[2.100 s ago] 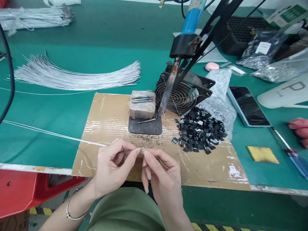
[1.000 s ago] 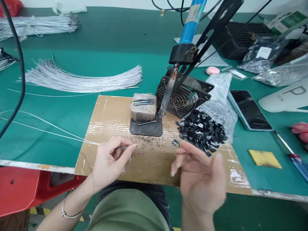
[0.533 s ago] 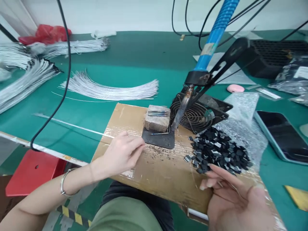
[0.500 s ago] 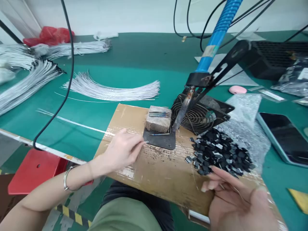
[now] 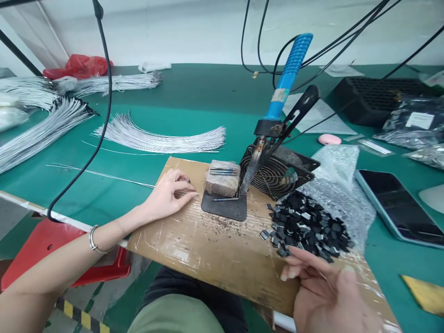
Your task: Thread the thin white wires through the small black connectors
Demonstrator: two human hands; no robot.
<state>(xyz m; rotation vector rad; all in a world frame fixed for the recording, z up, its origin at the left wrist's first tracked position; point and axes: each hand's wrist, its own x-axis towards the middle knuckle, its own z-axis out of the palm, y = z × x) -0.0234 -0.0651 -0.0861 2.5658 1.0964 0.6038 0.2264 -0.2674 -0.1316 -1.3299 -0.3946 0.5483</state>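
Observation:
My left hand (image 5: pixel 171 192) is over the cardboard's left side, its thumb and fingers closed on a few thin white wires (image 5: pixel 120 178). The wires trail left across the green mat, and their short tips poke out past my fingertips. Right of those tips is a soldering iron (image 5: pixel 282 88) with a blue handle, tilted in a black stand (image 5: pixel 224 210). A worn block (image 5: pixel 222 185) sits on the stand's base. My right hand (image 5: pixel 333 291) is palm up at the near edge of a pile of small black pieces (image 5: pixel 308 224). A thin wire (image 5: pixel 324 279) crosses its curled fingers.
A bundle of white wires (image 5: pixel 163 138) lies behind the cardboard (image 5: pixel 208 249), with more bundles at far left. Behind the iron is a black round-grilled fan (image 5: pixel 274 171). At right are bubble wrap (image 5: pixel 357 203) and a phone (image 5: pixel 398 203). A black cable (image 5: pixel 107 92) hangs at left.
My left hand has drawn back left from the stand's base with the white wires. My right hand stays by the black pieces. The whole view has shifted slightly.

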